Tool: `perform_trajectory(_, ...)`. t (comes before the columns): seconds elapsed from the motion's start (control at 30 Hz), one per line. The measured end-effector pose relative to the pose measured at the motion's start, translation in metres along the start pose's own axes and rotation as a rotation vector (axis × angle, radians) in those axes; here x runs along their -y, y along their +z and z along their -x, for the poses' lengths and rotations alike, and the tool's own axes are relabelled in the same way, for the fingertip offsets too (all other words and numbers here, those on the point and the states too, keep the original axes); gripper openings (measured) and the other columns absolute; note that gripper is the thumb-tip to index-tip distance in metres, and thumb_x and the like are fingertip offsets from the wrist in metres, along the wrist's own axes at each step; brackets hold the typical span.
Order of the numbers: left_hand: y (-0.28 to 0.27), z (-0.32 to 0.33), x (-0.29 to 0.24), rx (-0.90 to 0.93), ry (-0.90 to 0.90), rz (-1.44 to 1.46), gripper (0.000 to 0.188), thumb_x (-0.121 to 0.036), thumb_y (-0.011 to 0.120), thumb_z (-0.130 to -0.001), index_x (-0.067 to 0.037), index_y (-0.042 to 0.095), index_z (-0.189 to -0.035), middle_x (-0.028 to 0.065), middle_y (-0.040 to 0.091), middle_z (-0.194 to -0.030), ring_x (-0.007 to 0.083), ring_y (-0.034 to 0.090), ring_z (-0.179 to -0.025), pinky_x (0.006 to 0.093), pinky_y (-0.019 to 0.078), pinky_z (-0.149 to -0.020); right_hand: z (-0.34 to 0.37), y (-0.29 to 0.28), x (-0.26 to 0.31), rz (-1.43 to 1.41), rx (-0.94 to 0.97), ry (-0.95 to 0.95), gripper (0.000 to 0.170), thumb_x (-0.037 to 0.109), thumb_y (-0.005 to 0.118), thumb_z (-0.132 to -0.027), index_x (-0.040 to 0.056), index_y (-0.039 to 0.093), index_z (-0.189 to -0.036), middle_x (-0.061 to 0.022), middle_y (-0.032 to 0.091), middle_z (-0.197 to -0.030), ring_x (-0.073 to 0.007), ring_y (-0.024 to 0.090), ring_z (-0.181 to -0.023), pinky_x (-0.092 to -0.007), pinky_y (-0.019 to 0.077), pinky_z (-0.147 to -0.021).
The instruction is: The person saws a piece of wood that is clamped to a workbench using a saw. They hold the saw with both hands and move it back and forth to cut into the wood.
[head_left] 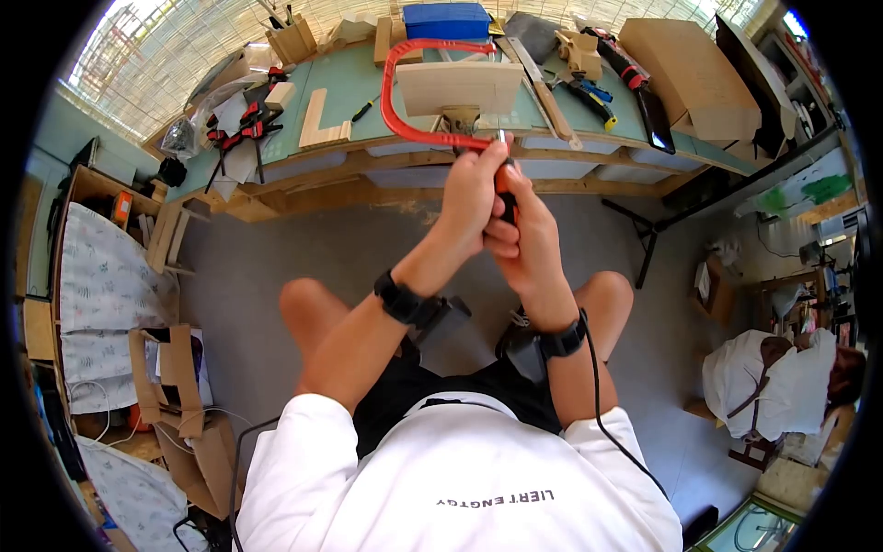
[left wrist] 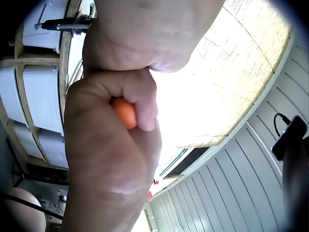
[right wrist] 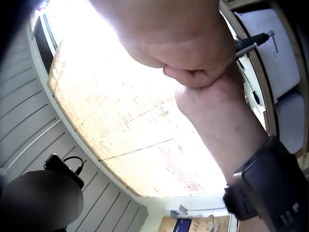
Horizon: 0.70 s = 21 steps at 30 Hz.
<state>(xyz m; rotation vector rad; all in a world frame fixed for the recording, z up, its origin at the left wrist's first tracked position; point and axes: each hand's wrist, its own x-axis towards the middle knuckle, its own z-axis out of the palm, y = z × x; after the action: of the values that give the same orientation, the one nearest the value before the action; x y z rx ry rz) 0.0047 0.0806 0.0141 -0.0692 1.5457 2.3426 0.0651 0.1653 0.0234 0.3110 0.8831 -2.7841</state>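
A red-framed saw (head_left: pixel 390 87) curves around the left side of a pale board (head_left: pixel 457 88), which stands upright in a vise (head_left: pixel 458 120) at the bench edge. My left hand (head_left: pixel 467 198) grips the top of the orange-and-black saw handle (head_left: pixel 506 191). Wrapped around the same handle from the right is my right hand (head_left: pixel 533 230). In the left wrist view, the right hand (left wrist: pixel 108 150) has its fingers curled around the orange handle end (left wrist: pixel 125 113). The right wrist view shows the hands together, with the left hand's fingers mostly hidden.
Red-and-black clamps (head_left: pixel 244 129) and an L-shaped wood piece (head_left: pixel 322 129) lie left on the bench. Right of the board are a wooden-handled tool (head_left: pixel 552 115), a yellow-and-black tool (head_left: pixel 593 101) and a cardboard box (head_left: pixel 699 83). A blue box (head_left: pixel 447 20) stands behind.
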Motion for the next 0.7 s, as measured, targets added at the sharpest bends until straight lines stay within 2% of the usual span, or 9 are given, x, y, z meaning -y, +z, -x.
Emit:
perform_trajectory(0.07,0.001,0.003,0.008,-0.01,0.041,0.017,0.038,-0.035,0.048,-0.098,-0.003,0.061,-0.114,0.0038,0.064,-0.074,0.0026,0.038,-0.043,0.0194,0.0355,-0.039,-0.003,-0.004,0.001,-0.013,0.031,0.022,0.013,0.027,0.053,-0.099,0.0166,0.048,-0.094,0.0022,0.05,-0.07,-0.0035,0.038,-0.044,-0.0176,0.0255,-0.034)
perform_trajectory(0.1,0.0,-0.003,0.002,0.038,0.023,0.043,0.043,-0.034,0.047,-0.099,-0.004,0.053,-0.129,0.0052,0.066,-0.08,0.0027,0.039,-0.044,0.0189,0.0365,-0.04,-0.013,-0.004,0.004,-0.02,0.049,0.014,0.012,0.027,0.053,-0.1,0.0169,0.048,-0.093,0.0021,0.05,-0.07,-0.0035,0.038,-0.044,-0.0177,0.0255,-0.034)
perform_trajectory(0.2,0.011,-0.002,-0.026,-0.051,-0.11,0.016,0.04,-0.033,0.047,-0.099,-0.005,0.055,-0.128,0.0056,0.067,-0.08,0.002,0.038,-0.044,0.0188,0.0372,-0.041,-0.028,-0.004,0.007,-0.026,0.058,-0.011,0.012,0.027,0.052,-0.1,0.0175,0.048,-0.093,0.002,0.05,-0.07,-0.0035,0.037,-0.044,-0.018,0.0252,-0.034)
perform_trajectory(0.33,0.0,-0.001,0.0,0.001,-0.01,0.01,0.043,-0.034,0.049,-0.098,-0.005,0.054,-0.129,0.0047,0.065,-0.078,0.0022,0.039,-0.044,0.0222,0.0384,-0.036,-0.01,-0.003,0.002,-0.026,0.046,0.022,0.012,0.026,0.052,-0.1,0.0171,0.047,-0.093,0.0022,0.049,-0.07,-0.0036,0.038,-0.044,-0.018,0.0254,-0.034)
perform_trajectory(0.4,0.0,-0.005,0.007,-0.013,0.037,0.014,0.039,-0.036,0.05,-0.097,-0.003,0.061,-0.116,0.0024,0.061,-0.07,0.0031,0.038,-0.042,0.0256,0.0388,-0.031,-0.009,-0.006,0.002,-0.016,0.038,0.019,0.012,0.026,0.051,-0.1,0.0171,0.047,-0.094,0.0022,0.049,-0.071,-0.0034,0.038,-0.044,-0.0179,0.0254,-0.034)
perform_trajectory(0.47,0.008,-0.005,-0.018,-0.079,-0.101,0.031,0.038,-0.038,0.052,-0.096,-0.003,0.064,-0.084,0.0007,0.053,-0.058,0.0082,0.042,-0.039,0.0273,0.037,-0.029,-0.019,-0.007,0.005,-0.031,0.046,0.02,0.012,0.026,0.051,-0.1,0.0173,0.047,-0.094,0.0024,0.049,-0.071,-0.0033,0.038,-0.044,-0.0177,0.0255,-0.034)
perform_trajectory(0.57,0.006,-0.004,-0.01,-0.088,-0.1,0.002,0.038,-0.037,0.051,-0.097,-0.002,0.064,-0.092,0.0024,0.056,-0.062,0.0103,0.045,-0.041,0.0285,0.0388,-0.029,-0.021,-0.005,0.006,-0.036,0.066,0.019,0.01,0.026,0.05,-0.1,0.0179,0.048,-0.095,0.0034,0.048,-0.071,-0.0026,0.037,-0.044,-0.0173,0.0258,-0.034)
perform_trajectory(0.63,0.001,-0.004,0.02,-0.066,0.141,0.035,0.037,-0.037,0.05,-0.097,-0.002,0.063,-0.098,0.0033,0.059,-0.067,0.0089,0.045,-0.04,0.0289,0.0401,-0.028,-0.002,-0.008,0.0,-0.031,0.056,0.023,0.014,0.028,0.051,-0.101,0.0153,0.05,-0.095,0.0034,0.049,-0.071,-0.0019,0.037,-0.045,-0.0165,0.026,-0.034)
perform_trajectory(0.7,0.0,-0.009,0.017,-0.053,0.121,0.024,0.036,-0.036,0.049,-0.097,-0.003,0.062,-0.1,0.0035,0.06,-0.069,0.0075,0.044,-0.041,0.0275,0.0407,-0.03,-0.002,-0.009,0.001,-0.027,0.041,0.031,0.018,0.03,0.051,-0.101,0.0134,0.053,-0.096,0.0038,0.05,-0.071,-0.0012,0.036,-0.045,-0.0156,0.0253,-0.034)
